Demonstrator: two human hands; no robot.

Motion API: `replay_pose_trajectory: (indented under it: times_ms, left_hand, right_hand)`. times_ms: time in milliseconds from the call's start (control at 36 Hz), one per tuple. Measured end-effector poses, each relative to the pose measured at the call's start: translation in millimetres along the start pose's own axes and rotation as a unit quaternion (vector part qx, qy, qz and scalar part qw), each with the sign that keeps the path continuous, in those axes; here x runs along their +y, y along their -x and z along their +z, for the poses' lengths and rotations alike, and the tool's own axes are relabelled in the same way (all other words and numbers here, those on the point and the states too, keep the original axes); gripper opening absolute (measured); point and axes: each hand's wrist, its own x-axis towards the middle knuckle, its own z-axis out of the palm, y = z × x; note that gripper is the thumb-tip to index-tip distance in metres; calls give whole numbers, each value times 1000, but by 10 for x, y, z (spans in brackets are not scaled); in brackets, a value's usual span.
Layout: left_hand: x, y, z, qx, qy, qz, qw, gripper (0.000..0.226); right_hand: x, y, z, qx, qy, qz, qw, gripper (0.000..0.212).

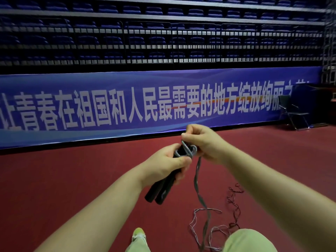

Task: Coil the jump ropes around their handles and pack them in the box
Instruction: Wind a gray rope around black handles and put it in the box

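Note:
My left hand (164,161) grips two black jump rope handles (160,190) held side by side, their lower ends pointing down and left. A grey rope (197,175) loops around the handles' upper ends and hangs down to the red floor, where it lies in loose tangles. My right hand (201,140) pinches the rope just above the handles. A second, dark red rope (234,199) lies loose on the floor to the right. No box is in view.
The red floor (72,179) stretches to a long blue banner (127,106) with white characters, below dark tiers of blue seats. A black folding chair (294,111) stands at the right. My pale green trouser legs and a shoe (139,234) show at the bottom.

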Motion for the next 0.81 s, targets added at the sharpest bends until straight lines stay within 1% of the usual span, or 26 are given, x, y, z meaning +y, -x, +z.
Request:
replay_pose_trajectory:
  times_ms: [28,83,139,194,278,333,389,444,528,583,611,639,694,750,806]
  left_hand:
    - [-51,-4,10,2,14,-2,1000,14]
    - [-147,-6,18,2,28,-17,999,12]
    - [-202,1,14,0,24,-33,999,6]
    - [-196,1,15,-10,18,-39,999,10]
    - [-121,-7,10,-23,29,-26,999,17]
    - [-90,-20,9,-17,58,-11,998,14]
    - [-82,-28,-2,-12,93,1,996,18]
    - [-94,-29,-30,-12,122,11,992,21]
    - [-98,-15,-78,10,153,11,988,21]
    - [-120,-13,-86,37,134,3,990,15]
    - [-135,-14,-91,48,118,0,992,11]
    - [-151,-21,-94,57,100,-1,993,9]
    - [-159,-14,-118,77,58,-6,995,11]
    - [-135,-4,-151,90,13,-13,996,21]
    - [-100,-1,-173,93,-29,-16,995,29]
  right_hand:
    - [75,-9,25,14,-8,7,1000,27]
    - [180,-27,52,17,-7,23,1000,28]
    - [199,-47,53,1,30,37,999,29]
    - [139,-78,45,-26,77,51,995,30]
    - [-8,-114,39,-56,86,76,992,32]
    - [-62,-110,43,-48,76,87,992,34]
    - [-59,-75,67,-24,79,71,994,34]
    - [-8,-5,96,4,76,33,997,35]
    - [138,109,113,17,62,2,998,50]
    - [215,168,129,20,87,-1,996,60]
    - [225,186,141,22,108,-3,994,61]
    - [215,201,161,24,132,-6,991,57]
    - [184,220,206,36,168,-13,985,43]
    - [169,231,246,48,199,-25,979,34]
    - [176,228,287,66,224,-39,972,30]
